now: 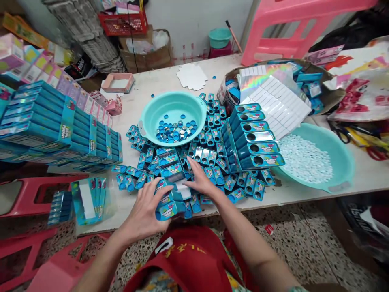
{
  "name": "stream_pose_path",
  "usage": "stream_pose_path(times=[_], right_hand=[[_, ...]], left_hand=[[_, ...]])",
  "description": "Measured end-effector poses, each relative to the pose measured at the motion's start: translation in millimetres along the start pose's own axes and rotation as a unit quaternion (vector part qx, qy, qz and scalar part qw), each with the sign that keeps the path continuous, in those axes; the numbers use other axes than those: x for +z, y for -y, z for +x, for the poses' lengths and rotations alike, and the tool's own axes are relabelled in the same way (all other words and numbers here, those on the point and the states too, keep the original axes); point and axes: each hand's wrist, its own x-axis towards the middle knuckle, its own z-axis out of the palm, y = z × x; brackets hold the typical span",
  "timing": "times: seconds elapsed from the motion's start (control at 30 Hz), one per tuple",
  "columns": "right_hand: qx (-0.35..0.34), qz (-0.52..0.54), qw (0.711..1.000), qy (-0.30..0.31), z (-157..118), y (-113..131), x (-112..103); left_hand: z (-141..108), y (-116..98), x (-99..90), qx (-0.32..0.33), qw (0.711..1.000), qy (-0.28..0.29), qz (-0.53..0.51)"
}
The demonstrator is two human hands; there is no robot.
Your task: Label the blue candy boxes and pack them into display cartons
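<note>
In front of me a row of blue candy tins (170,170) lies in a display box over a heap of loose blue tins. My left hand (147,209) curls around the near left end of this row, its thumb over the tins. On the row's right side, my right hand (199,178) has its fingers stretched out and apart. Its thumb touches a small white piece (182,190) among the tins; the underside of that piece is hidden. Right of the heap stands a filled display box of blue tins (255,138).
A turquoise basin (142,117) holds round blue and silver pieces. Another basin (343,162) at right contains small pale candies. Stacked blue display boxes (63,125) rise at left. White label sheets (276,101) rest on a carton at right. Pink stools (288,24) stand around the table.
</note>
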Motion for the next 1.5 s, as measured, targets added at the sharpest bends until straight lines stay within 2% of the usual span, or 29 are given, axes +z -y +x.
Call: stream_pose_path(times=[0.1, 0.17, 0.33, 0.47, 0.6, 0.7, 0.8, 0.93, 1.0, 1.07, 1.2, 1.4, 1.5], right_hand=[[-0.035, -0.051, 0.995, 0.081, 43, -9, 4], [-0.038, -0.070, 0.989, 0.124, 59, -17, 7], [-0.065, -0.094, 0.978, 0.173, 73, -23, -1], [-0.048, -0.082, 0.979, 0.182, 82, -17, -4], [-0.098, -0.097, 0.982, 0.128, 77, -8, 0], [-0.158, -0.112, 0.975, 0.109, 66, -2, -1], [-0.204, -0.096, 0.968, 0.107, 62, 0, -2], [-0.207, -0.083, 0.966, 0.133, 68, -4, -1], [-0.205, -0.083, 0.967, 0.131, 72, -7, 2], [-0.187, -0.079, 0.974, 0.103, 75, -11, 6], [-0.106, -0.054, 0.992, 0.042, 80, -16, 15], [-0.086, -0.055, 0.990, 0.098, 87, -18, 9], [-0.081, -0.061, 0.987, 0.122, 89, -19, 5]], left_hand=[[-10, 8, -3.1, -0.055, 0.996, 0.033, -0.059], [-9, 12, -3.4, -0.078, 0.991, 0.059, -0.093], [-2, 22, -16.7, -0.090, 0.982, 0.115, -0.124], [-15, 27, -20.6, -0.105, 0.975, 0.168, -0.103], [-27, 15, 2.1, -0.143, 0.968, 0.204, -0.040], [-24, 2, 24.5, -0.174, 0.956, 0.235, -0.016], [-17, -10, 43.1, -0.207, 0.941, 0.269, -0.019], [-9, -19, 56.5, -0.251, 0.920, 0.299, -0.030], [-7, -20, 56.7, -0.260, 0.918, 0.299, -0.037], [-7, -19, 53.4, -0.260, 0.919, 0.293, -0.047], [-7, -14, 46.2, -0.266, 0.923, 0.272, -0.055], [-20, -2, 54.2, -0.223, 0.947, 0.225, -0.061], [-37, 1, 41.6, -0.224, 0.960, 0.161, -0.047]])
